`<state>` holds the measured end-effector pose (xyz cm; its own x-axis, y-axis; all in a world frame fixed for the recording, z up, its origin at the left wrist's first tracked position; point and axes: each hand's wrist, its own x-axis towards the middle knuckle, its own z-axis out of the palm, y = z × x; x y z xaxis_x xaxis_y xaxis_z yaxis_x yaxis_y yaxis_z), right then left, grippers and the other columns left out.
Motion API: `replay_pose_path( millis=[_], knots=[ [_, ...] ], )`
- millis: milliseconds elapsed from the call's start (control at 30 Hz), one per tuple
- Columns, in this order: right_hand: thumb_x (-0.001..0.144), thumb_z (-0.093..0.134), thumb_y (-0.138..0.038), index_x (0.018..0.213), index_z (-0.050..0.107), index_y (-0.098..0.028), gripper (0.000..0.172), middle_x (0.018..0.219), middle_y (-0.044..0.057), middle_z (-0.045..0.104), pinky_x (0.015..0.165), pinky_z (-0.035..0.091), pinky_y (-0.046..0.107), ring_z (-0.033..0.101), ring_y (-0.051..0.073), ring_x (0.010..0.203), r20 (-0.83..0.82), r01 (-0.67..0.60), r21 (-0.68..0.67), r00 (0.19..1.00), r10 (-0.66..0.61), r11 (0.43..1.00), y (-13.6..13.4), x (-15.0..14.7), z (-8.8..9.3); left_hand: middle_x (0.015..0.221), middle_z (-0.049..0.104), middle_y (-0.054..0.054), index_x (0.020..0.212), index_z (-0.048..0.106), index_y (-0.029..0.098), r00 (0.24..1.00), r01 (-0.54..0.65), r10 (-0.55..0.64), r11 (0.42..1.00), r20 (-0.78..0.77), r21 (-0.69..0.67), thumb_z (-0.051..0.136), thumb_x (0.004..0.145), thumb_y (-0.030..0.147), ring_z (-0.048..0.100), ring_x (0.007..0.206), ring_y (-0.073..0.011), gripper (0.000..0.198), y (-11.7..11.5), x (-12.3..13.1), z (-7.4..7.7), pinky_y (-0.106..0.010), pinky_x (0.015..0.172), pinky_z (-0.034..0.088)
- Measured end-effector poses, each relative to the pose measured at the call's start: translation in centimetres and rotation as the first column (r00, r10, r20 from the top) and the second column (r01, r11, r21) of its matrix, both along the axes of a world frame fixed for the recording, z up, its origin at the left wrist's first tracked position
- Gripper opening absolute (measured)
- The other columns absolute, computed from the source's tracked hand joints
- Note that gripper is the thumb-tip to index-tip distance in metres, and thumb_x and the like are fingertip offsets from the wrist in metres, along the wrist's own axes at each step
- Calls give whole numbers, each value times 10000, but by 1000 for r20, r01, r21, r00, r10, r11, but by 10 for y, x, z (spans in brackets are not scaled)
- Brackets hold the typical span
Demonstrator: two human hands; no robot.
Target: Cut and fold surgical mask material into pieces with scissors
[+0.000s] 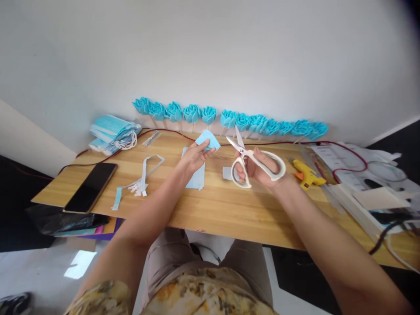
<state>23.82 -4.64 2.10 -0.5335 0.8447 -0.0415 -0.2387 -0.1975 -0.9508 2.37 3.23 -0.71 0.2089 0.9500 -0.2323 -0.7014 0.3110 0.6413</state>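
Between the thumb and fingers of my left hand (196,156) is a small light-blue square piece (209,140), which looks like face-mask fabric. My right hand (262,168) has its fingers through the handles of white-handled scissors (246,159). Their blades are spread apart and point up and left, a short way from the blue piece. Under my left hand a larger light-blue piece of fabric (196,178) lies on the wooden table (223,210). A small pale piece (227,173) rests on the table just left of the scissor handles.
Along the wall stands a row of blue flowers (192,113) on sticks. Stacked face masks (113,131), a phone (91,187) and cut strips (143,177) lie to the left. To the right are a yellow glue gun (307,174), a red cable (357,153) and a white box (357,210).
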Motion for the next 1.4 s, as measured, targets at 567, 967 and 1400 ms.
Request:
replay_pose_path(
  millis=[567, 967, 1400],
  knots=[
    [841, 703, -616, 1103, 631, -157, 534, 678, 10, 647, 465, 458, 278, 557, 135, 506, -26, -71, -111, 997, 69, 991, -8, -2, -31, 686, 704, 28, 711, 634, 124, 998, -36, 39, 997, 42, -67, 664, 883, 15, 678, 640, -44, 206, 2, -4, 4, -179, 833, 588],
    [859, 662, -650, 1066, 643, -180, 514, 664, -2, 640, 462, 474, 271, 562, 132, 505, -10, -71, -70, 997, 70, 995, -8, -3, -34, 724, 719, 4, 752, 665, 118, 1000, 20, -20, 999, -5, -44, 593, 939, 46, 684, 665, -60, 212, -2, 0, 2, -217, 902, 577],
    [845, 661, -665, 1106, 645, -180, 551, 678, 5, 651, 452, 481, 269, 594, 147, 518, 12, -34, -77, 999, 35, 996, -8, -6, -38, 748, 734, 4, 814, 688, 122, 995, 100, -101, 995, -25, -26, 628, 914, 45, 693, 680, -72, 140, -10, 7, -1, -244, 889, 582]
  ],
)
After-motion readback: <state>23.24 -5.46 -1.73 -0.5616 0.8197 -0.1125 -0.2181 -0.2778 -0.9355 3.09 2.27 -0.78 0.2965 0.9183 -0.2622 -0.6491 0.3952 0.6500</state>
